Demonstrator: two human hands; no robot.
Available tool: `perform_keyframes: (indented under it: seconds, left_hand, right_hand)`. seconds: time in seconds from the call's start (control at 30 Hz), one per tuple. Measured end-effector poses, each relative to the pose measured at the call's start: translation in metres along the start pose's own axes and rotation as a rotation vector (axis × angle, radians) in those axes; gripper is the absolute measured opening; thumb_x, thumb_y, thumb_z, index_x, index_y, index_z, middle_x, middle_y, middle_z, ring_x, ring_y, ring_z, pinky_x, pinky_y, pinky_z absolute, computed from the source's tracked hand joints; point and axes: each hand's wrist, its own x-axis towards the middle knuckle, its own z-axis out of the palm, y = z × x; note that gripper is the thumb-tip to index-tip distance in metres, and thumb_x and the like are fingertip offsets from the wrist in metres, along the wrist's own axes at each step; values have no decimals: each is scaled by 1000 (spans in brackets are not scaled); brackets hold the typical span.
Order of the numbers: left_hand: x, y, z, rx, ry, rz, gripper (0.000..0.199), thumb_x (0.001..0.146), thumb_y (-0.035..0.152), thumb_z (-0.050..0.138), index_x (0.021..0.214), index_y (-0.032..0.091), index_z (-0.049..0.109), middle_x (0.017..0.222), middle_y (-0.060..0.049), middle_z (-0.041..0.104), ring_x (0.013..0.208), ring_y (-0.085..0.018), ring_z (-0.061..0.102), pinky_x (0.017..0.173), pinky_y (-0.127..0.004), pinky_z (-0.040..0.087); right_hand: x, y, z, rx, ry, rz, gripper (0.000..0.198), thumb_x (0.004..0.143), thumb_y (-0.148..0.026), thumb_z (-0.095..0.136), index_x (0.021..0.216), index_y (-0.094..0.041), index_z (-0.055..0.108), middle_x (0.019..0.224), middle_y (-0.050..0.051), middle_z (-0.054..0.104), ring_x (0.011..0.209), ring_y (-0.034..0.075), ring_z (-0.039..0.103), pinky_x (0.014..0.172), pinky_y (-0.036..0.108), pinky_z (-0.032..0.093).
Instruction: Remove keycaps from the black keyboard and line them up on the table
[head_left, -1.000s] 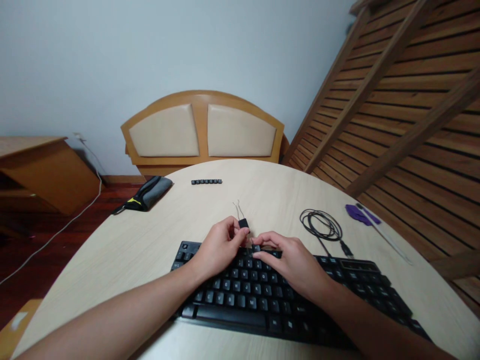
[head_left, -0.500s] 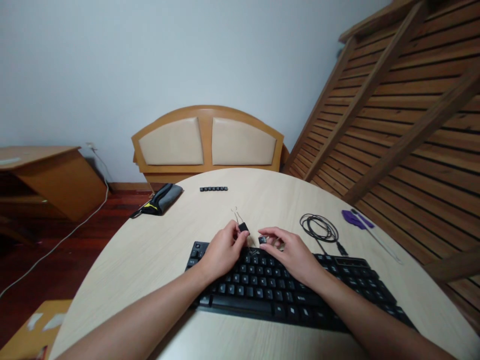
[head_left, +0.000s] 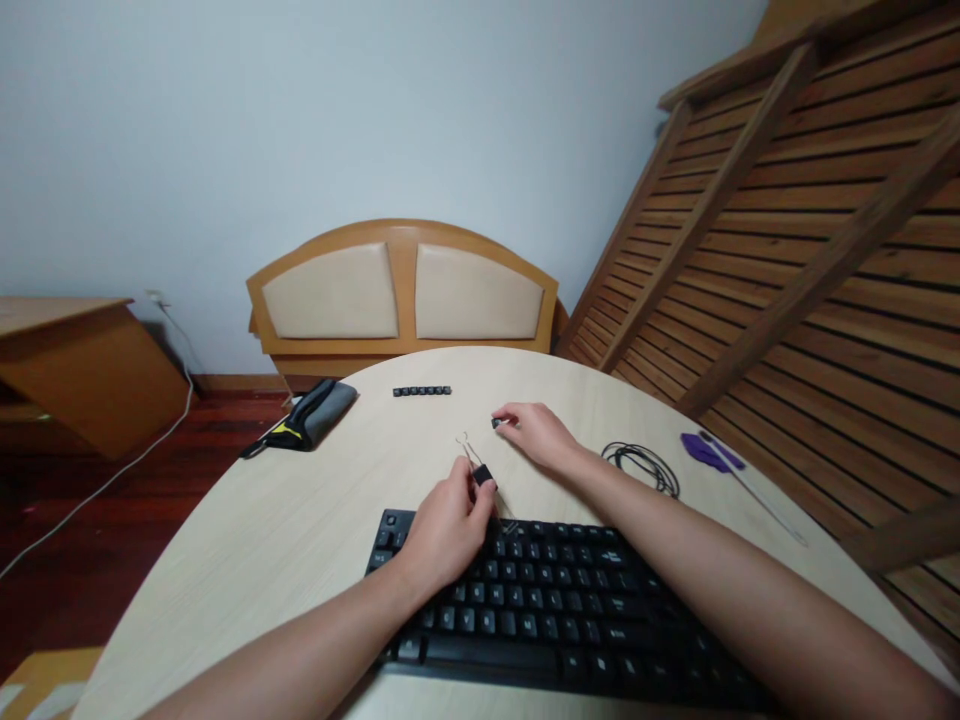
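My left hand [head_left: 454, 515] is closed on a wire keycap puller [head_left: 484, 476] with a black handle, its two thin hooked wires pointing away from me. That hand is over the upper left part of a black keyboard [head_left: 517, 640]. Between the fingertips of my right hand [head_left: 536, 432] is a small dark keycap [head_left: 496, 423], held just above the table beyond the keyboard. A bare gap shows in the keyboard's top row, near my left thumb. A row of several loose keycaps [head_left: 422, 391] lies farther back on the table.
The round light table [head_left: 247, 560] carries a grey and black folded cloth item [head_left: 319, 415] at left. On the right are a coiled black cable [head_left: 641, 468] and a purple cloth [head_left: 709, 452] with a long thin brush [head_left: 757, 495]. Wooden slats [head_left: 787, 250] lean at right.
My right hand has moved away from the keyboard, forward and slightly left, carrying the keycap. My left hand still holds the puller near the keyboard. The view has shifted slightly.
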Motion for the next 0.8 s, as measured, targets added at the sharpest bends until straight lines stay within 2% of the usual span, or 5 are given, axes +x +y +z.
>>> perform_keyframes:
  seconds: [0.13,0.23,0.4,0.57,0.8]
  left_hand:
    - [2,-1,0,90,3,6,14,96,35,43,88,23,43,76,-3,64,71,-23,62,67,-31,43]
    - [2,-1,0,107,-6,-5,14,97,35,40,89,23,41,76,-3,63,72,-23,62,67,-31,43]
    - [3,-1,0,120,-9,-21,15,97,36,39,89,23,41,77,-4,64,71,-23,62,66,-30,41]
    - [4,-2,1,106,9,-29,17,96,37,41,87,24,41,75,-4,64,68,-24,62,63,-30,39]
    - [5,-3,1,82,14,-33,17,96,38,42,86,24,41,76,-5,65,70,-25,62,63,-31,39]
  right_hand:
    - [39,1,19,-118,-26,26,19,89,-24,62,106,-19,69,106,7,71,100,22,65,91,36,48]
    - [61,-1,31,-178,-57,46,25,94,-32,58,113,-17,62,116,8,64,102,22,62,89,43,51]
    - [89,-4,46,-228,-63,86,29,94,-32,57,120,-18,58,122,9,59,102,22,61,86,42,53]
    - [104,-5,54,-223,-46,118,28,95,-32,57,119,-19,59,122,9,59,102,21,61,86,41,53]
    - [104,-3,66,-155,-1,147,28,95,-32,56,119,-19,59,122,9,59,103,22,61,87,42,52]
